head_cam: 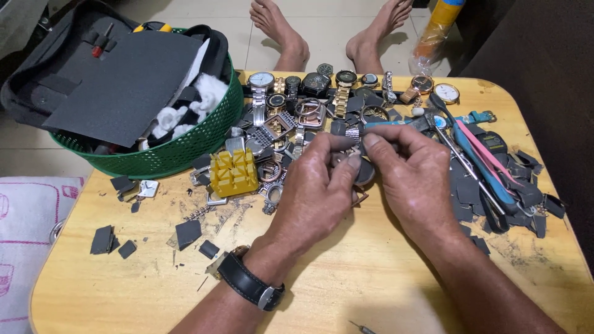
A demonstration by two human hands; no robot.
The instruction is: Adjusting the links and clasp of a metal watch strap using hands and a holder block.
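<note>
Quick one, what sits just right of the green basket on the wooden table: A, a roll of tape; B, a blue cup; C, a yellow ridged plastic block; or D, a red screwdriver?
C: a yellow ridged plastic block rests on the wooden table just beside the green basket, to the left of the left hand, among watch parts.
</note>
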